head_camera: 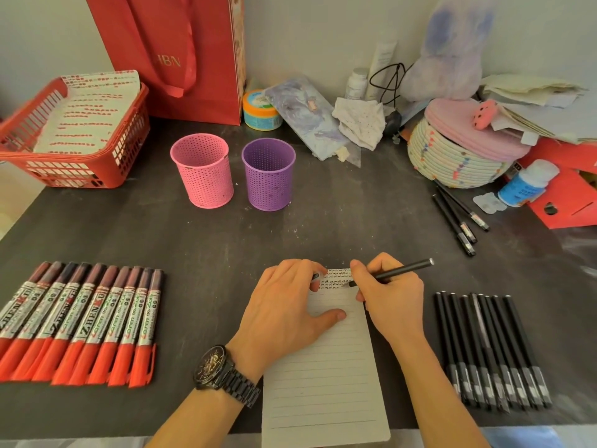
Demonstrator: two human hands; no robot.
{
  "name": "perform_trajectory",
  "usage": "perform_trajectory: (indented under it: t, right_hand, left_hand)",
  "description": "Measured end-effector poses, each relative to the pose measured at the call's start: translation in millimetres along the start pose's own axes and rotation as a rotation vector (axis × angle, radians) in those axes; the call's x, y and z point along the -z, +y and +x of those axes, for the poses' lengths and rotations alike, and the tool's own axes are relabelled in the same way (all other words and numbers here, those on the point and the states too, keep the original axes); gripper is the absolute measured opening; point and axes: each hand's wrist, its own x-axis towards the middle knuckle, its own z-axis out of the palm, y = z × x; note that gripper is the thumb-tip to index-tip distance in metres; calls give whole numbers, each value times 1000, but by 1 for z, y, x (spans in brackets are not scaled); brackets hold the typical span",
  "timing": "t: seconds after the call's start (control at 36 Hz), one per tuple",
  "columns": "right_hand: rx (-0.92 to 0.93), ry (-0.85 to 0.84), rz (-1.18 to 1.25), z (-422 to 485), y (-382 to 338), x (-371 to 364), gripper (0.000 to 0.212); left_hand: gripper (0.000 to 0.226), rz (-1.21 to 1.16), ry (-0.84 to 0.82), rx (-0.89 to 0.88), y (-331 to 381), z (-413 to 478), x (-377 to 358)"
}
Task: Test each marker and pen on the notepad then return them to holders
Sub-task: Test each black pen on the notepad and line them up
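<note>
A lined notepad point(326, 376) lies at the desk's front edge, with small black marks along its top rows. My right hand point(387, 302) grips a black pen point(403, 269), its tip on the top of the page. My left hand point(284, 308) rests on the pad's upper left; a small dark piece, perhaps the pen's cap, shows between its fingertips. A row of several red-capped markers point(80, 321) lies at the left. Several black pens point(491, 350) lie at the right. A pink holder point(203, 169) and a purple holder point(268, 174) stand behind, both holding nothing.
Three more black pens point(458, 215) lie at the back right beside a woven basket point(452, 160). A red mesh basket point(74, 130) with paper sits at the back left, a red bag point(181, 53) behind the holders. Bottles, papers and clutter crowd the back right.
</note>
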Motion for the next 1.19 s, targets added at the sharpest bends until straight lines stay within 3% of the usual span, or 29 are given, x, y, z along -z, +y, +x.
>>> perform_trajectory:
  t: [0.64, 1.19]
  right_hand:
    - [12, 4, -22, 0, -1, 0, 29]
    - [-22, 33, 29, 0, -2, 0, 32]
  left_hand:
    - [57, 24, -36, 17, -1, 2, 1]
    - [49, 6, -47, 26, -2, 2, 0]
